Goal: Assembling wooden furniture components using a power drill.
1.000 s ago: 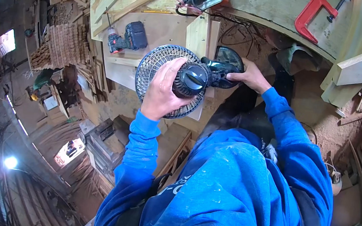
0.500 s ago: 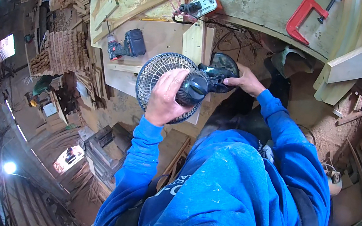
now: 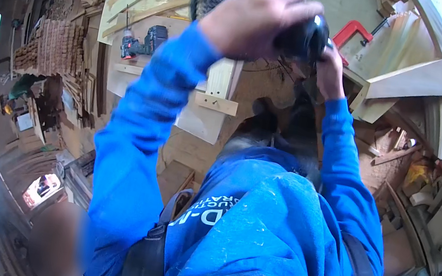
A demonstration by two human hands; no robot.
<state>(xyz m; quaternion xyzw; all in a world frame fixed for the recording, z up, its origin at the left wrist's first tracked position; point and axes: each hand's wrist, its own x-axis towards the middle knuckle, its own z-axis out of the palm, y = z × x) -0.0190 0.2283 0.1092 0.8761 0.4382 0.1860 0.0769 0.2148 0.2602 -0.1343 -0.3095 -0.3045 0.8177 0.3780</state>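
A small black electric fan (image 3: pixel 308 38) with a round wire grille is raised in front of me, near the upper edge of the head view. My left hand (image 3: pixel 257 17) is wrapped over the back of the fan, between the grille and the dark motor housing. At the housing's right side, my right hand (image 3: pixel 330 71) is closed on the fan's lower part; its fingertips are mostly hidden. The fan's base cannot be seen behind the housing and hands. Below and left of the fan, a cordless drill (image 3: pixel 144 43) lies on a wooden board.
A red C-clamp (image 3: pixel 352 38) sits on the workbench beyond my right hand. Angled timber pieces (image 3: pixel 405 82) stand at the right. Stacked wood strips (image 3: pixel 59 50) fill the left side. A wood block (image 3: pixel 216 103) lies on the board's near corner. Sawdust covers the floor.
Both hands have lifted the fan up and away from my body, toward the top of the view. The view has also shifted slightly.
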